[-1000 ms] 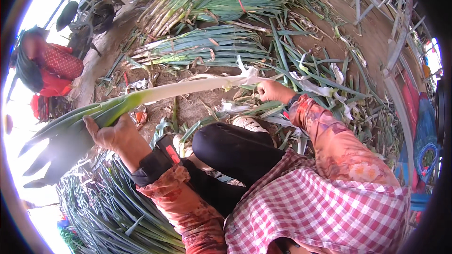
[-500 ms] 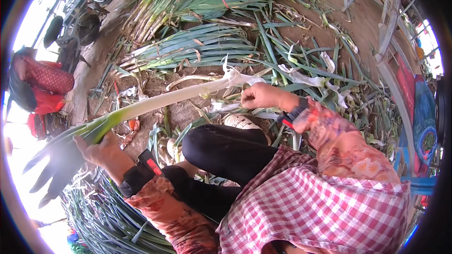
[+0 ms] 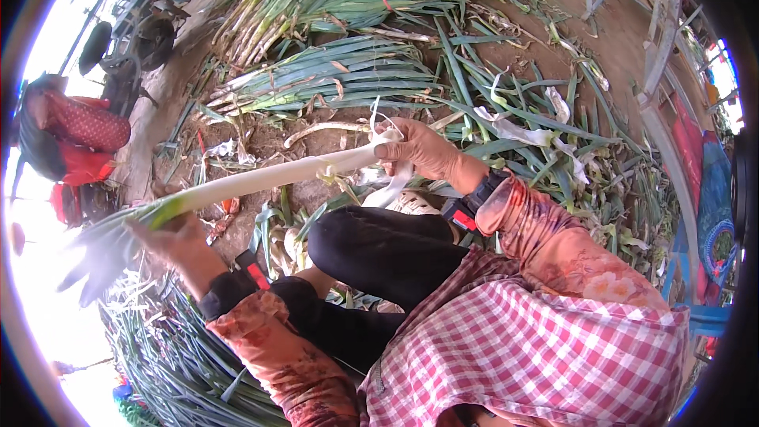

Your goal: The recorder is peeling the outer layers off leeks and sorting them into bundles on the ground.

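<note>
The person's left hand (image 3: 180,241) curls around the green part of a leek (image 3: 277,175); the right hand (image 3: 427,150) pinches its white end. The leek lies aslant beyond the knee (image 3: 356,233), white end pointing right and slightly up, leaves lower left.

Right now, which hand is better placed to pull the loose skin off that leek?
Probably the right hand: it is at the white end of the leek, where loose skin hangs. The left hand is at the green end, so it seems better placed for steadying.
</note>
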Available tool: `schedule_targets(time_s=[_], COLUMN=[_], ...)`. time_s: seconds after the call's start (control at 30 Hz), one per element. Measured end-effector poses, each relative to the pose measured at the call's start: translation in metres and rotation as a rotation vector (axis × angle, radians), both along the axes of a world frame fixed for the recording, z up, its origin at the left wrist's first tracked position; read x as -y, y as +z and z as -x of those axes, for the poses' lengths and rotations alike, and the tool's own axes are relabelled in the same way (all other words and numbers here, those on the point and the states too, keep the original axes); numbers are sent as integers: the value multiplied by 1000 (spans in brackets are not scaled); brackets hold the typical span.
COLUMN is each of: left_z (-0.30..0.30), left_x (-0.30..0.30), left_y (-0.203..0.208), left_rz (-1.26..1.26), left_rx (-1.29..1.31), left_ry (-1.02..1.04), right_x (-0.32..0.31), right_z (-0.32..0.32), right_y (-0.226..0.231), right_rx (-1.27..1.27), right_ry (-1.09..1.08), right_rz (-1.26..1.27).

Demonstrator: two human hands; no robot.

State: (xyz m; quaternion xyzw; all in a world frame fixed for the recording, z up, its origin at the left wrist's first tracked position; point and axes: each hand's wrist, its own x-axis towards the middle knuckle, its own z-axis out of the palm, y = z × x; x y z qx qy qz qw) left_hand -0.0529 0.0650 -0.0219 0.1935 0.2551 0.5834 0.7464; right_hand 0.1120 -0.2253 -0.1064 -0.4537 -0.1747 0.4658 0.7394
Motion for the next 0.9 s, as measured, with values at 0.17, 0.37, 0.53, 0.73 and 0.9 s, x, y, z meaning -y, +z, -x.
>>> schedule_targets(time_s=[0.17,0.37,0.53,0.73,0.9], left_z=[5,-10,-7,112,35], left_x=[-13,2,-9,-50,-4], left_y=[-18,-13,-28,-48,17], left_rz=[70,91,61,-922,-206], left_rx=[-96,-165,-236,-1498,-260], left_ry=[-174,-80,8,354,413], right_x=[-6,3,30,221,117], right_z=[16,6,-7,-87,-63], right_y=[26,4,-9,-55,-24], right_rx=[10,798,966,1227,1283], right_ry=[-79,-275,-359,-403,-405], right_rz=[99,293,371,1529,1140])
